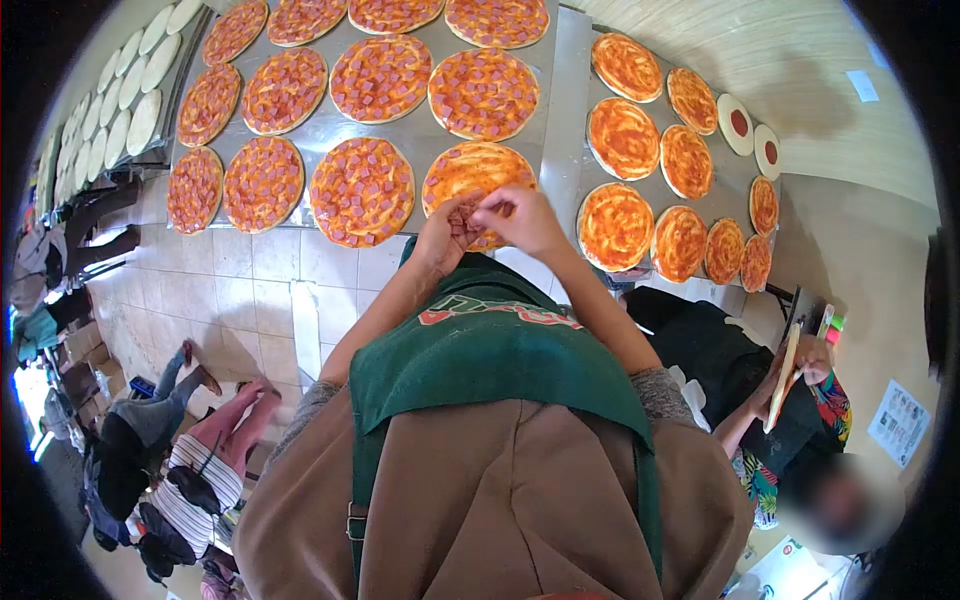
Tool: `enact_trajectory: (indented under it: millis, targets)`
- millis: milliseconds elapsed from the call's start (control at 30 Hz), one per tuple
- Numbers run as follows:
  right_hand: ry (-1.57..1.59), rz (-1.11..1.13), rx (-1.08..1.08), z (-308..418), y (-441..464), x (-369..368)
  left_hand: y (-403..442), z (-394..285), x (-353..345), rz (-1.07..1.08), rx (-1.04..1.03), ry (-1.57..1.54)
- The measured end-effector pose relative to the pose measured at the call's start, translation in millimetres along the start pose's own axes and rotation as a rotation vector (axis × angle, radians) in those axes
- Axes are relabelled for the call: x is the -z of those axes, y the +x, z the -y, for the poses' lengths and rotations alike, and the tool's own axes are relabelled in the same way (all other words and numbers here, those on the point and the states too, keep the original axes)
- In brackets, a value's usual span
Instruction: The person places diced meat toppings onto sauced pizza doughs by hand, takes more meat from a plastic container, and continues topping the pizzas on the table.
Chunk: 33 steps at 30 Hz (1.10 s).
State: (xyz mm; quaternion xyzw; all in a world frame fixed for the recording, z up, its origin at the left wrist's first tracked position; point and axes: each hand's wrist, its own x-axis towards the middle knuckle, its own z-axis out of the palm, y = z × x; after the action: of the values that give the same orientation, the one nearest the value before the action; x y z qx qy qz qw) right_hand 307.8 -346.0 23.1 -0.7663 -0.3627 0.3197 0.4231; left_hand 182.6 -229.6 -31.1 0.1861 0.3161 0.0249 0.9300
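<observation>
My left hand (446,236) is cupped palm up, full of diced ham (462,217). Right beside it, my right hand (520,220) has its fingers drawn together in a pinch; what they hold, if anything, is too small to make out. Both hands are over the near edge of a pizza (478,166) spread with orange-red sauce, and they hide its lower part. Few or no ham cubes show on its visible surface. To its left lies a pizza (362,192) scattered with ham cubes, and another such pizza (484,94) sits behind it.
Rows of ham-topped pizzas cover the metal table (335,130). On the right table (566,120), several sauced pizzas lie beside two bases (735,124) with only a central sauce spot. Plain bases (143,122) stand far left. At right a co-worker (740,380) holds a base (784,378).
</observation>
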Motion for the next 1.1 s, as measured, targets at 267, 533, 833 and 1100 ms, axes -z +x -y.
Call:
enact_trajectory:
  millis: [267,533,833,1100]
  targets:
    - [0.059,-0.022,-0.088,-1.3,2.0,-12.0,0.7,-1.1,-10.4,0.007,-0.014,0.005]
    - [0.448,0.005,-0.129,-34.5,5.4,-1.3,-7.7,-2.6,-20.3,0.020,-0.009,0.048]
    - [0.215,0.109,-0.209,-35.3,3.3,13.7,-3.9,3.2,-17.6,-0.061,0.027,0.218]
    - [0.590,0.049,-0.391,-60.5,31.1,64.6,-1.8,-4.1,-4.9,-0.079,-0.022,0.137]
